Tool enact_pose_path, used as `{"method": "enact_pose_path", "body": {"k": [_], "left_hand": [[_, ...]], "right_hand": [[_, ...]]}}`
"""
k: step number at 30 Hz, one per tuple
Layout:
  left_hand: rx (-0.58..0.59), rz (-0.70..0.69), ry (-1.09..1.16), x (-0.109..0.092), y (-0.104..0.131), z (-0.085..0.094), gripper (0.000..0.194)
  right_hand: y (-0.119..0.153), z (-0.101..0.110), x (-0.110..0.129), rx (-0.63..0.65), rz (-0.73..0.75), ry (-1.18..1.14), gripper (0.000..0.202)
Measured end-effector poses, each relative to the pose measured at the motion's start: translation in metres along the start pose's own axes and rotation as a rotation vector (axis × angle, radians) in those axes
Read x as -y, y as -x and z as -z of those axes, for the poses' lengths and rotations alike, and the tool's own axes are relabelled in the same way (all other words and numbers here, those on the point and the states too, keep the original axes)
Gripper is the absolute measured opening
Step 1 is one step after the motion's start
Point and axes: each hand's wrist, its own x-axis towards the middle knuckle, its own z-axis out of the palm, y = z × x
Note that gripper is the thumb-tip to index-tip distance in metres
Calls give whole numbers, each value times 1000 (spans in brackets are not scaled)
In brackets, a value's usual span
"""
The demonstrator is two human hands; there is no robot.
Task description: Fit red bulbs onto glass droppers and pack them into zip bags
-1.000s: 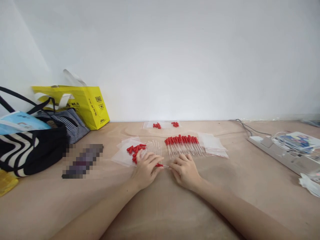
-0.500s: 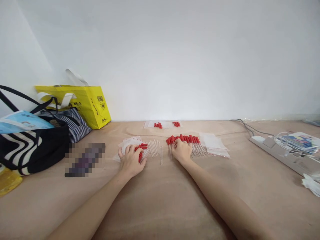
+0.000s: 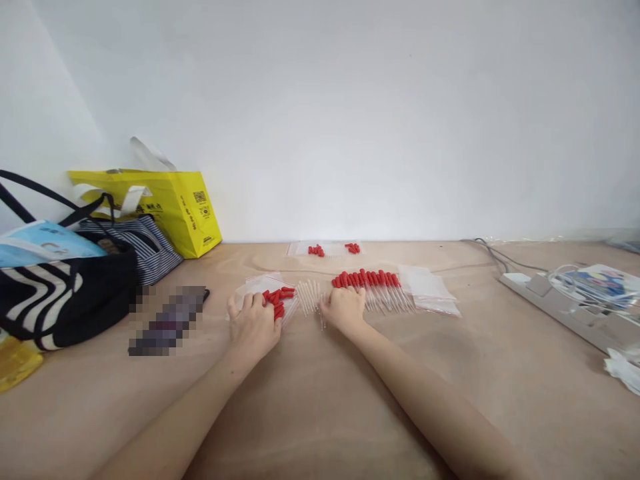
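My left hand rests at the clear plastic bags, its fingers bent and apart, beside a loose heap of red rubber bulbs. Thin clear glass dropper tubes lie side by side to the right of that heap. Over the right end of these tubes is my right hand, thumb and fingers pinched at one of them; the fingertips are partly hidden. Right of this hand lies a row of droppers, red bulbs at the far end and glass tips toward me.
Flat plastic bags lie right of the droppers. Another bag with red bulbs is by the wall. At left stand a yellow bag, a black bag and a blurred dark object. A power strip lies at right.
My right hand has moved left from the row of droppers to the bare glass tubes. My left hand has drawn back slightly to the left, uncovering more red bulbs.
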Motion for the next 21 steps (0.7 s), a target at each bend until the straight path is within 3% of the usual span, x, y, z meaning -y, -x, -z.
{"method": "enact_pose_path", "body": {"k": [4, 8, 15, 18, 21], "left_hand": [[7, -13, 9, -1, 0, 0, 19], [-69, -61, 79, -6, 2, 4, 17], [-171, -296, 388, -31, 13, 7, 16], [-159, -358, 452, -39, 16, 5, 16], [-118, -387, 503, -44, 19, 2, 14]], "right_hand": [[-4, 0, 7, 83, -56, 4, 28], [-6, -1, 8, 105, -82, -7, 27], [-6, 4, 6, 79, -76, -12, 26], [0, 13, -7, 18, -10, -30, 27], [14, 18, -32, -50, 147, -89, 23]]}}
